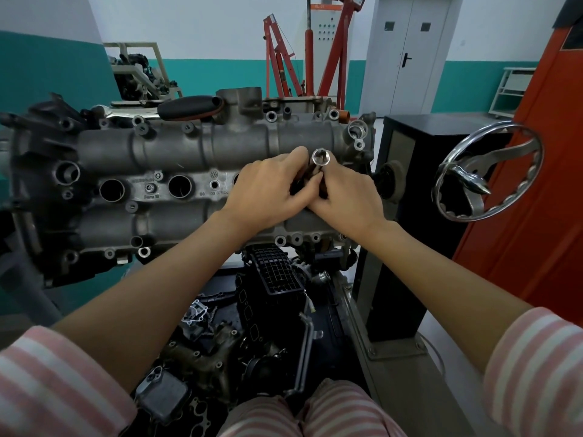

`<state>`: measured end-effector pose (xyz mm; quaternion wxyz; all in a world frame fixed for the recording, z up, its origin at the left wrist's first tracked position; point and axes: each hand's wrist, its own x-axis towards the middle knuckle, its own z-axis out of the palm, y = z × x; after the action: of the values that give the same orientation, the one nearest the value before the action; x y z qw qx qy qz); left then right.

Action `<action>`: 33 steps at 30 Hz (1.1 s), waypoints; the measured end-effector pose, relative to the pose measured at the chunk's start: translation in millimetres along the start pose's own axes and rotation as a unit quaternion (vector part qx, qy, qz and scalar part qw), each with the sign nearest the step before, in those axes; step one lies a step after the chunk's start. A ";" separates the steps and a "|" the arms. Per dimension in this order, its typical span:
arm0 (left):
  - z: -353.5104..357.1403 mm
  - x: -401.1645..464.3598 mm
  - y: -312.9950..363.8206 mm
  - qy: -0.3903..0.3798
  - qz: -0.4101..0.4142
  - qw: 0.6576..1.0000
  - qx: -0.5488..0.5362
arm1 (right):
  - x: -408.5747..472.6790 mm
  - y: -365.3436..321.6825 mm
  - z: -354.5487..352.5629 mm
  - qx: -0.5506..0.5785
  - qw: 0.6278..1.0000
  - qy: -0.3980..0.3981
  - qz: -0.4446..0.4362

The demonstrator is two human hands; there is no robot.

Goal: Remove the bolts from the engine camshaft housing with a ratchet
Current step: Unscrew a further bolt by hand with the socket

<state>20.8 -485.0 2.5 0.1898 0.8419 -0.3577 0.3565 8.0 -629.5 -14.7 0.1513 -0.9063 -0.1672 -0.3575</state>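
- Teal-and-white workshop walls, a red engine hoist (328, 48) and a grey double door (407, 55) stand behind the camshaft housing (176, 149), our landmark, which sits on top of an engine held on a stand.
- We see the left hand (268, 190) and the right hand (344, 200) meeting over the right end of the camshaft housing, their fingers curled together around a dark tool that we take to be the ratchet (310, 173).
- Its bright socket (321, 157) points up toward the camera, clear of the camshaft housing and on no bolt head.
- Both hands are clenched on the ratchet; how the fingertips lie beneath it is hidden.
- One bolt (150, 187) shows in the middle row of the camshaft housing, left of the hands; several holes along the edges look empty, so we judge the removal partly done.
- Risk: the socket, if loosely seated on its drive, may drop into the open bores (112, 190) left of the hands or among the loose parts (220, 342) below the camshaft housing.
- Risk: a socket set askew on a bolt may slip and round the head, throwing the knuckles against the casting.
- Risk: the chrome handwheel (489, 171), right of the camshaft housing, may obstruct a wide swing.
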 end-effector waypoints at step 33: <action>0.1 0.1 -0.5 -0.002 0.002 1.000 0.010 | -0.8 0.3 1.6 -0.020 1.000 0.008 -0.010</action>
<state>21.3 -484.8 2.5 0.1801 0.8437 -0.3564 0.3587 8.5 -629.2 -16.5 0.1312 -0.9044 -0.1677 -0.3697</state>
